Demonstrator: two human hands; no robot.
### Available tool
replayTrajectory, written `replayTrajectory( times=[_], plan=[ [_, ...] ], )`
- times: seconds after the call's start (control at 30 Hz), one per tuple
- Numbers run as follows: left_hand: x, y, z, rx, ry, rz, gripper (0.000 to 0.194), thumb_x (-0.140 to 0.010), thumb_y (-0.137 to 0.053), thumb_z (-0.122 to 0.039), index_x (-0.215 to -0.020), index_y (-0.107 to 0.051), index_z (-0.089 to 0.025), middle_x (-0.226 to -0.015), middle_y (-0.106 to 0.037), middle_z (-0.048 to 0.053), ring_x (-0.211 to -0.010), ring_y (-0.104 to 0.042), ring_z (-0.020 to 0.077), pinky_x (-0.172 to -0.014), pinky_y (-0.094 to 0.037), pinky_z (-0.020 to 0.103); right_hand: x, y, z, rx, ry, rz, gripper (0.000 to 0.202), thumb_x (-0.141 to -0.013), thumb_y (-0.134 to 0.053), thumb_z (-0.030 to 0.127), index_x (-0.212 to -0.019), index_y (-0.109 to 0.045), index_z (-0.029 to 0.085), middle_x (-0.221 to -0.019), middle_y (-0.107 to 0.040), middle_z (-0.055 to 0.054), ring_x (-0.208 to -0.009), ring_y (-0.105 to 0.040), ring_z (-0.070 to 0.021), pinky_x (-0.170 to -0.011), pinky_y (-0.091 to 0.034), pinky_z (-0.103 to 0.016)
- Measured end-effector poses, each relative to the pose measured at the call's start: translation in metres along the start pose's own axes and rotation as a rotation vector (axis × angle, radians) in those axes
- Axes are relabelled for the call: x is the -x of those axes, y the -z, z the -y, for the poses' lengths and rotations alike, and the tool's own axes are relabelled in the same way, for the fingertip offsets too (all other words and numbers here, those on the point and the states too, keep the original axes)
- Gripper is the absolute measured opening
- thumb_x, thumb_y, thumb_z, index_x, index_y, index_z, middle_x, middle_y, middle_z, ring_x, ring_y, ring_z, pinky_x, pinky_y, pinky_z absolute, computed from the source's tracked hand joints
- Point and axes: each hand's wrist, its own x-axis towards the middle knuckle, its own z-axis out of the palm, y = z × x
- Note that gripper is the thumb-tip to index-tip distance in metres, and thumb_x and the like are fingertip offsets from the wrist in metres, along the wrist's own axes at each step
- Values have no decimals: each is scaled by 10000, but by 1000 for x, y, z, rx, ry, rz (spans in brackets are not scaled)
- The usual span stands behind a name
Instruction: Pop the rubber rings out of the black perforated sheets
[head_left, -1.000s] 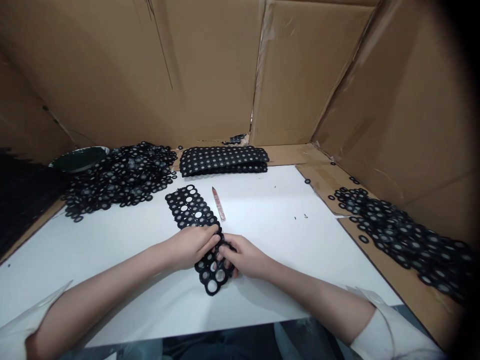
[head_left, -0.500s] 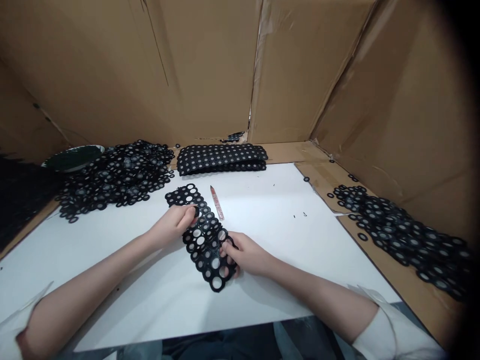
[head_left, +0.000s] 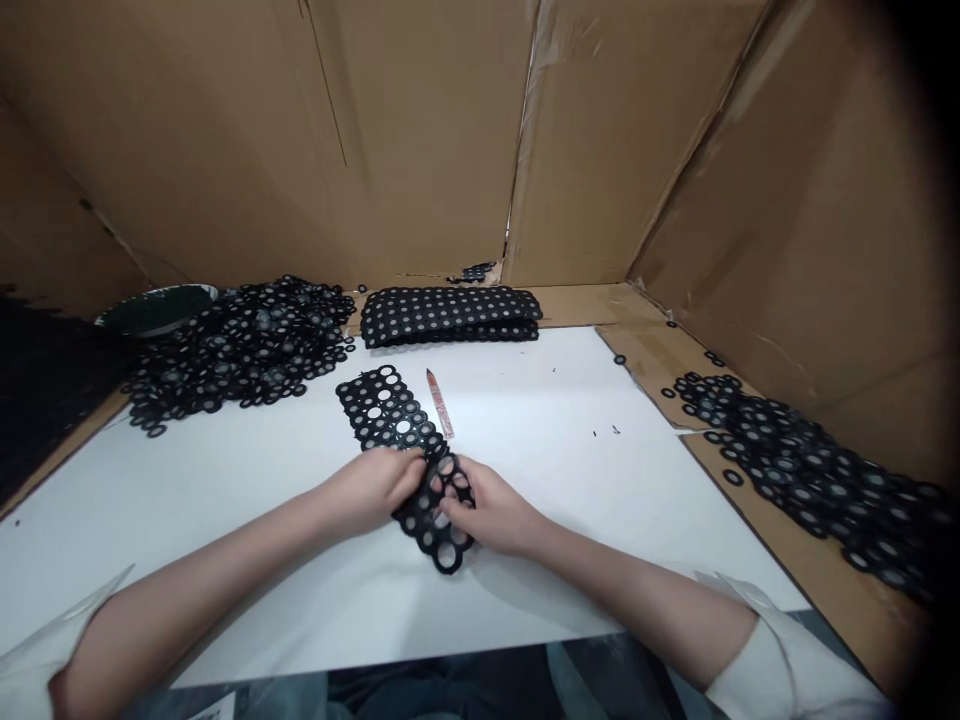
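A black mesh strip of joined rings [head_left: 382, 405] lies slantwise on the white board, its near end lifted between my hands. My right hand [head_left: 487, 505] is closed on the right edge of that end, some fingers showing through the holes from beneath. On the left edge, about midway down the strip, my left hand [head_left: 382, 485] is closed with thumb and fingers pinched together. Whether a loose ring sits in this pinch is hidden. Just beyond the hands, a pencil [head_left: 440, 402] with a reddish patterned barrel rests beside the strip.
A heap of loose black rings [head_left: 247, 345] spreads at the back left, by a green-filled round container [head_left: 157, 310]. A folded ring mesh [head_left: 450, 315] stands at the back. More rings [head_left: 810, 465] cover the cardboard at right. Cardboard walls [head_left: 420, 140] enclose the white board [head_left: 555, 560].
My left hand has moved toward me and to the right along the strip, close to my right hand. The black ring seen in its fingertips is now out of sight. My right hand keeps its hold.
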Motion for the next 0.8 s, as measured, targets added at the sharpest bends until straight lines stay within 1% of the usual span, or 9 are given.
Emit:
replayTrajectory(
  times=[0.03,0.1,0.13,0.17,0.23,0.4,0.53,0.7,0.8],
  plan=[
    [-2,6,6,32,65,-84,351,-863,-174,-295,-666,-443,-187,-612,-557,18,-542,-503,140,-507,-362,250,0,0,-1,2,1,-30,110,-704,-465,131,-783,-418,190,-693,-474,26,-532,-494,-72,-430,-423,-180],
    [-2,17,16,6,259,-358,360,-859,-152,-278,-607,-394,-194,-575,-524,17,-539,-482,143,-493,-342,249,0,1,-1,-1,-24,-59,113,-691,-458,122,-765,-410,193,-699,-468,23,-541,-490,-78,-421,-413,-181],
    [0,19,17,-36,311,-433,349,-857,-167,-283,-603,-391,-196,-558,-515,14,-537,-480,147,-495,-332,254,0,1,0,-9,-41,-59,119,-685,-466,127,-764,-408,195,-697,-462,25,-539,-490,-81,-416,-410,-184],
    [2,20,16,-66,307,-396,334,-854,-190,-290,-612,-401,-197,-542,-515,8,-521,-480,148,-490,-324,257,-1,1,1,-19,-51,-56,127,-683,-477,135,-769,-408,197,-687,-456,28,-534,-487,-82,-415,-408,-187],
    [10,13,6,-104,225,-226,315,-851,-217,-307,-668,-448,-195,-585,-563,10,-516,-506,150,-498,-331,262,-2,-1,3,-43,-34,-57,144,-680,-508,148,-776,-410,195,-663,-449,37,-520,-470,-74,-436,-408,-188],
    [23,-16,-22,-225,50,-40,331,-858,-197,-309,-802,-495,-174,-723,-626,53,-609,-572,182,-546,-381,289,-3,-6,7,-129,23,-52,163,-687,-556,201,-772,-418,187,-650,-436,45,-503,-426,-60,-452,-402,-190],
    [24,-21,-23,-176,-3,-4,356,-853,-229,-404,-883,-487,-160,-746,-625,64,-607,-573,184,-531,-398,286,-3,-9,5,-158,8,-78,168,-690,-563,222,-779,-425,187,-626,-418,53,-494,-412,-59,-452,-397,-191],
    [15,-7,-15,97,-20,96,330,-855,-236,-357,-803,-507,-175,-706,-606,37,-597,-545,150,-539,-394,257,-5,-8,2,-165,36,-81,165,-681,-566,187,-772,-429,172,-649,-453,45,-577,-456,-65,-547,-403,-193],
    [9,6,-5,200,44,-36,394,-867,-171,-332,-655,-468,-185,-641,-575,18,-581,-511,139,-542,-383,250,-7,-6,1,-174,28,-139,196,-665,-558,152,-751,-384,181,-658,-464,47,-594,-482,-68,-577,-415,-204]
  ],
)
